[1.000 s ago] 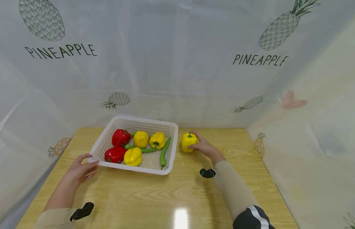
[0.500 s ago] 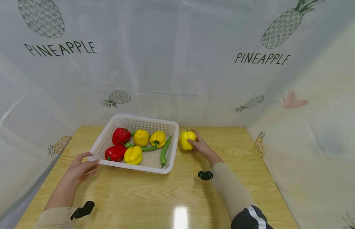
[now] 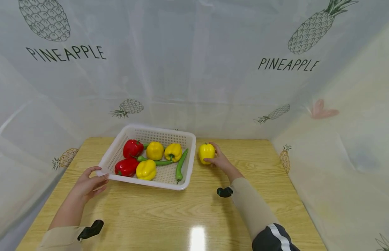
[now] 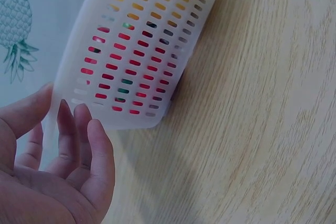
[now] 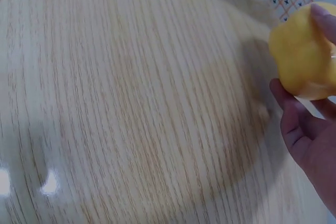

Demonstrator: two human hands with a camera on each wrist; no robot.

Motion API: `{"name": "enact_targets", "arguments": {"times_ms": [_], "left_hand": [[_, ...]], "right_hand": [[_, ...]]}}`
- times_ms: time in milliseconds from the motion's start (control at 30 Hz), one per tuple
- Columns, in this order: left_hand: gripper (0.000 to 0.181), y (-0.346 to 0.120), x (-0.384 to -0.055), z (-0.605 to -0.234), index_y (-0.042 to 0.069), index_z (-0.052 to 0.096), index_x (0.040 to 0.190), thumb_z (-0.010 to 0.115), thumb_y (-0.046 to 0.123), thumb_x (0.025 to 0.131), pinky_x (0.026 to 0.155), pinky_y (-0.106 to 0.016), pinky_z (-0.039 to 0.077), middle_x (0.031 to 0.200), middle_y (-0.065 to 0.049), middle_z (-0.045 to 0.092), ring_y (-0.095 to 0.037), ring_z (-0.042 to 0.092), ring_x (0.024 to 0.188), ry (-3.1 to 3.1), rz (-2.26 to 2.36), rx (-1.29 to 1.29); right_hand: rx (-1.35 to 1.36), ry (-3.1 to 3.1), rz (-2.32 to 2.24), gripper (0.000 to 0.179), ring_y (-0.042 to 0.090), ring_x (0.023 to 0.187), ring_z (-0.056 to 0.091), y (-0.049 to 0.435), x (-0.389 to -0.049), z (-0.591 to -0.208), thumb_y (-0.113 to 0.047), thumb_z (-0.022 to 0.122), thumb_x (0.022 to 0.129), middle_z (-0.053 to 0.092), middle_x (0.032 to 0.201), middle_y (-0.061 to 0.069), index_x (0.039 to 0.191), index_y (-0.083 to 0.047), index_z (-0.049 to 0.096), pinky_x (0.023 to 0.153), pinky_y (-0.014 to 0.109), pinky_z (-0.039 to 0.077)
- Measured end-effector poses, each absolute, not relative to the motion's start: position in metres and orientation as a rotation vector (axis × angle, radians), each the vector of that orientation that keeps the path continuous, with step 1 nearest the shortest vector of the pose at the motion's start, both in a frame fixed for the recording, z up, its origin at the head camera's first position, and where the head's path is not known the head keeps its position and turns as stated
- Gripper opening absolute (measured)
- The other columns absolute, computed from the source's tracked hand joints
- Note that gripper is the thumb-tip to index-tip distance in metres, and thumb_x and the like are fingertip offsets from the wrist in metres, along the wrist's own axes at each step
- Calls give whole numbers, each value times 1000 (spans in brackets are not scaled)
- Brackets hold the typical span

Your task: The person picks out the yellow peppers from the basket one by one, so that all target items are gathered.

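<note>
My left hand (image 3: 87, 184) holds the near left corner of a white plastic basket (image 3: 147, 183). In the left wrist view, thumb and fingertips are at the basket's rim (image 4: 65, 72). To the right of the basket, my right hand (image 3: 222, 161) grips a yellow bell pepper (image 3: 205, 152), stem up. The right wrist view has this bell pepper (image 5: 302, 51) between thumb and fingers, partly cut off by the frame edge. Inside the basket lie red bell peppers (image 3: 126, 167), yellow bell peppers (image 3: 146, 170) and green chili peppers (image 3: 181, 166).
A wood-grain table (image 3: 144, 216) carries everything. Behind it hangs a pale curtain (image 3: 194, 69) with pineapple prints, which also runs along both sides. The basket stands near the table's back edge, slightly turned.
The right hand's thumb has shifted on the yellow bell pepper, moving across its front and then lower. The bell pepper has shifted only slightly. The left hand stays at the basket corner.
</note>
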State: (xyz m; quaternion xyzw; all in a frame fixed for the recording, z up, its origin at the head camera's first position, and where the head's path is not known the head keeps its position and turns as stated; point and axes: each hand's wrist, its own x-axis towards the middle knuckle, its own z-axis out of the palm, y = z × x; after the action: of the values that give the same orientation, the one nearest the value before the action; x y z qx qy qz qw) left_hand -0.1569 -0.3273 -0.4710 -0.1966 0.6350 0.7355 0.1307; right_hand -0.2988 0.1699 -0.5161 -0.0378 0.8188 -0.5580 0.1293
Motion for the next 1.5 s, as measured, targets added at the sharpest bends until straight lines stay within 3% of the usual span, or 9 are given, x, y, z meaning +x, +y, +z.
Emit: {"name": "enact_targets", "arguments": {"times_ms": [167, 333, 800, 1200, 1500], "left_hand": [[39, -328, -157, -474, 29, 39, 114, 66, 10, 94, 72, -30, 57, 85, 6, 63, -8, 67, 77, 1831, 2148, -563], [39, -329, -157, -475, 29, 39, 113, 67, 11, 93, 72, -29, 57, 85, 6, 63, -8, 67, 78, 1841, 2149, -551], [39, -329, -157, -475, 30, 39, 113, 67, 12, 94, 73, -30, 57, 84, 5, 63, -8, 67, 77, 1858, 2137, -545], [39, -328, -157, -474, 30, 38, 114, 67, 12, 94, 73, -30, 57, 84, 6, 63, -8, 67, 77, 1857, 2135, -555], [39, -328, -157, -476, 30, 38, 113, 67, 11, 94, 73, -30, 57, 84, 6, 63, -9, 67, 79, 1859, 2139, -547]], "right_hand": [[-148, 2440, -1552, 101, 41, 125, 40, 169, -300, -518, -6, 82, 78, 32, 145, 24, 154, -24, 19, 97, 52, 40], [-192, 2461, -1525, 102, 42, 134, 32, 166, -300, -518, -1, 83, 76, 28, 151, 21, 154, -19, 19, 109, 60, 24], [-184, 2487, -1483, 100, 40, 129, 40, 166, -303, -517, -4, 83, 77, 29, 152, 20, 154, -22, 21, 105, 55, 35], [-177, 2541, -1390, 103, 37, 136, 33, 165, -306, -521, -4, 83, 77, 27, 154, 18, 155, -20, 18, 112, 55, 24], [-166, 2553, -1374, 104, 37, 136, 33, 164, -306, -521, -5, 83, 77, 27, 154, 19, 155, -17, 15, 112, 55, 24]]}}
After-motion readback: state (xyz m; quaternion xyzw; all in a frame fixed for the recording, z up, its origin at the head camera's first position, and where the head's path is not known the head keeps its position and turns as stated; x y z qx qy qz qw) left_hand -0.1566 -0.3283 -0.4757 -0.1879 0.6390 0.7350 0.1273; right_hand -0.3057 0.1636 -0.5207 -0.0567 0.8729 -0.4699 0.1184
